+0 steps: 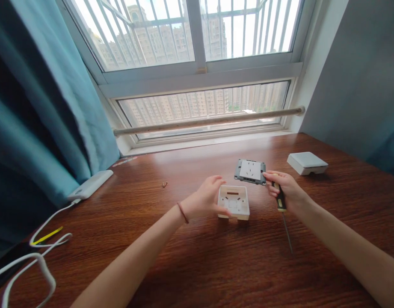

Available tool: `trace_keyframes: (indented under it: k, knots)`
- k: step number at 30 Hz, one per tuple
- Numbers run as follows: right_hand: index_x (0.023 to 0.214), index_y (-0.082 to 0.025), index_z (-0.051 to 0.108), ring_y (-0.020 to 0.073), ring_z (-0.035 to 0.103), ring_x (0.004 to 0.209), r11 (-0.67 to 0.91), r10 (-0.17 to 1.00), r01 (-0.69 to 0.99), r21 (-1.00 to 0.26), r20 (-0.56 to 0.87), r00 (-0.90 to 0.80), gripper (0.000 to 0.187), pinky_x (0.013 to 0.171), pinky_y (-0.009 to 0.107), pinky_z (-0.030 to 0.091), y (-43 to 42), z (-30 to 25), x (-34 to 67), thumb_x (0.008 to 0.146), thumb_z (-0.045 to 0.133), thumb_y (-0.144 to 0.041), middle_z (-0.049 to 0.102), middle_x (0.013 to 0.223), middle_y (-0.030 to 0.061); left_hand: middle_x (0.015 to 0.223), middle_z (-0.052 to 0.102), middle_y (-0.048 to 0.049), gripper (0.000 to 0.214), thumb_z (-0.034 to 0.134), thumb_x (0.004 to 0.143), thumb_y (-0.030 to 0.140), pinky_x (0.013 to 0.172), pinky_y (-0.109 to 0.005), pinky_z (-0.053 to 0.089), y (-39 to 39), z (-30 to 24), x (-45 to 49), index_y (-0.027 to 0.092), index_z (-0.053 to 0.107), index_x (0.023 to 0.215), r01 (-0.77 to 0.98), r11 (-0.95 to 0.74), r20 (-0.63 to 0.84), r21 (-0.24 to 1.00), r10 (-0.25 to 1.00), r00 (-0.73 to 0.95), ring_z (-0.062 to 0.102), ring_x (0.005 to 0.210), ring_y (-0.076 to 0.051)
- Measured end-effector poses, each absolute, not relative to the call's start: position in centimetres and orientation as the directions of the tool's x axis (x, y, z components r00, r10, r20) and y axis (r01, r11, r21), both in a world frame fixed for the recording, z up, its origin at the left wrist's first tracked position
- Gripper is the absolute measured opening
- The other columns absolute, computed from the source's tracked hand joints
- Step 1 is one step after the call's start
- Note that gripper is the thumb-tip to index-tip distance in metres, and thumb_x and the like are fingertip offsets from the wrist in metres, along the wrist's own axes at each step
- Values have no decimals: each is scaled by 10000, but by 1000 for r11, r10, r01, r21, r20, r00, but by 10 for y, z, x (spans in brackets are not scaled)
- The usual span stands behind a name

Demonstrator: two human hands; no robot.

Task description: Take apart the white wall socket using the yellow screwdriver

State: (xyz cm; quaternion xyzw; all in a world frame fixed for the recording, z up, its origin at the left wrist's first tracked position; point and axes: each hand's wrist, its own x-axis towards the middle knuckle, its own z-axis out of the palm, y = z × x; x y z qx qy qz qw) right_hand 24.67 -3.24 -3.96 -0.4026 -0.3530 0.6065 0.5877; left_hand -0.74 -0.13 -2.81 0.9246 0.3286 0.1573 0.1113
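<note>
My right hand (pixel 288 190) pinches the right edge of a wall socket panel (pixel 250 170), which has a white face and a dark grey frame. Its other fingers are curled round a screwdriver (pixel 281 201) with a black and yellow handle, the shaft pointing down towards me. Under the panel, on the table, sits an open white mounting box (pixel 234 203). My left hand (pixel 207 199) is at the box's left side, fingers and thumb spread apart around it. The thumb overlaps the near left corner, and the fingertips are by the far left corner. Two small screws (pixel 164 185) lie to the left.
Another white square box (pixel 307 162) stands at the right on the brown wooden table (pixel 135 214). At the left are a white power strip (pixel 90 185), its looped white cable (pixel 45 273) and a yellow strip (pixel 47 235). Behind the table are a window and a horizontal rail (pixel 209 122); a blue curtain hangs left.
</note>
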Motion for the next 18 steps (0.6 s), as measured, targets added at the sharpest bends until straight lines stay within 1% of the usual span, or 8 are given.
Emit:
trace_keyframes:
  k: [1,5,8,9,11,13,16,18]
  knots:
    - [616,-142,516,11,302,317,-62,997,-439,-896,-78,18,251,297,140,259,-31,-41,247,596,744,-245,382,411,-89,1262,440,-161,832,713,507,585,971,-402,373,-15,-28,4,152,467,1174,555,-792,253,256,609,752,401,1173,-282]
    - [627,-130,533,8,305,323,-46,997,-461,-886,-66,27,245,293,136,267,-30,-42,248,586,752,-233,392,430,-87,1074,545,-103,448,699,646,432,837,-390,434,-50,-34,29,161,547,970,508,-861,226,-21,491,841,482,998,-259]
    - [608,-133,521,7,309,328,-32,999,-454,-890,-46,20,246,297,134,270,-32,-39,248,603,743,-239,404,440,-79,870,589,-79,116,565,795,259,706,-340,449,-54,-43,34,152,558,840,494,-856,181,-151,467,866,522,850,-225]
    - [597,-136,512,6,309,328,-34,999,-449,-893,-45,14,248,301,133,272,-32,-38,248,615,736,-241,401,437,-78,818,592,-76,69,522,818,214,676,-332,445,-53,-45,34,156,556,804,495,-853,174,-168,468,866,529,814,-218]
    - [594,-140,506,6,304,329,-35,999,-443,-896,-47,15,245,306,131,274,-33,-37,247,629,727,-238,391,428,-80,759,596,-76,101,487,830,187,626,-326,434,-50,-46,31,166,545,750,518,-840,180,-160,492,852,543,756,-214]
    - [613,-140,518,9,299,331,-31,999,-441,-897,-47,26,228,305,132,273,-34,-35,247,631,724,-235,382,428,-83,744,608,-77,120,481,837,222,576,-320,420,-46,-42,27,177,531,737,575,-813,215,-95,547,809,561,705,-212]
    - [636,-136,537,10,298,337,-9,998,-442,-897,-35,52,213,299,137,272,-33,-34,249,621,725,-234,392,453,-79,721,624,-57,168,432,868,283,542,-294,404,-38,-28,16,193,516,753,684,-725,330,82,668,668,581,638,-183]
    - [629,-137,533,8,294,337,14,997,-450,-893,-22,74,214,300,138,274,-33,-34,250,618,724,-232,385,456,-80,683,621,-37,201,436,865,349,549,-276,409,-29,-15,6,194,514,764,739,-635,426,226,747,511,589,614,-166]
